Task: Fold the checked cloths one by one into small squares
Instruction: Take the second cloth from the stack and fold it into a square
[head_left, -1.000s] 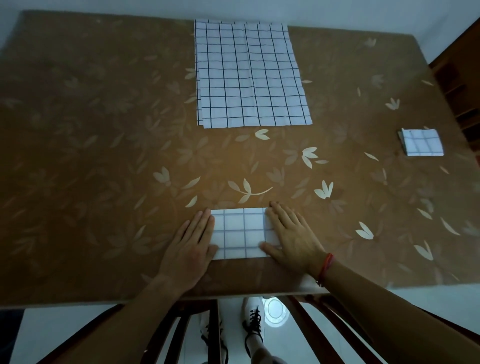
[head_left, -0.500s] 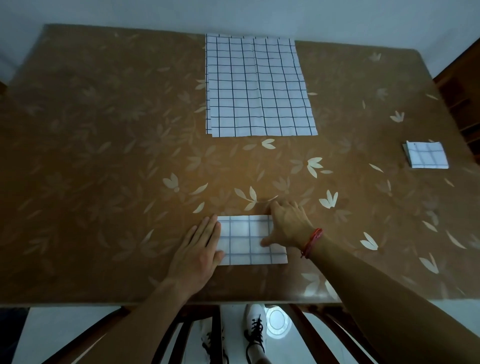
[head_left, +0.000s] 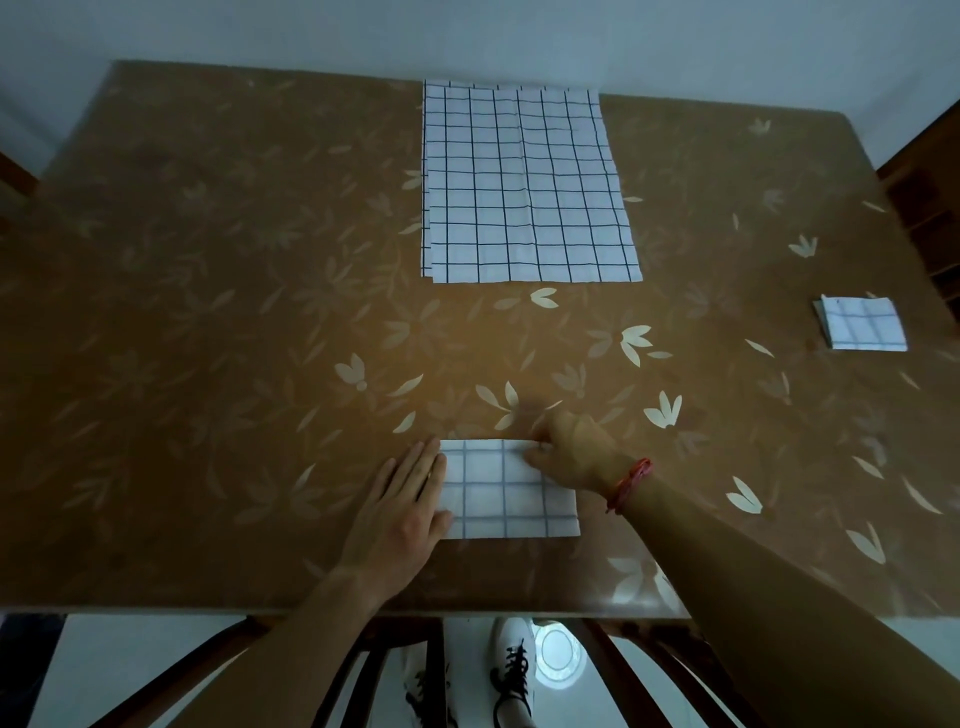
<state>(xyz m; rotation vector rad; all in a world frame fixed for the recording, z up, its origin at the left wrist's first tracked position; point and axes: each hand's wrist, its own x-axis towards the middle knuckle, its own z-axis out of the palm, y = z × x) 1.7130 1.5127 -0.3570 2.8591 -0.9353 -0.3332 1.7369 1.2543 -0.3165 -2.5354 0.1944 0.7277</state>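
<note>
1. A wide view from above onto a brown table with a pale flower and leaf pattern; the person's two bare forearms reach in from the near edge.
2. A folded checked cloth - a white rectangle with thin dark lines - lies flat close to the near edge, between the two hands.
3. The left hand lies flat with its fingers straight and together, pressing down on the left edge of that cloth.
4. The right hand sits at the cloth's far right corner with its fingers curled, the thumb and fingertips pinching that corner. A red string bracelet circles the wrist.
5. At the far edge, in the middle, a stack of unfolded checked cloths lies spread flat, with the edges of lower layers showing along its left side.
6. Well apart, near the right edge, rests a small folded square of the same checked fabric.
7. Below the table edge, a white shoe with dark laces stands on a pale floor between dark wooden chair parts.
</note>
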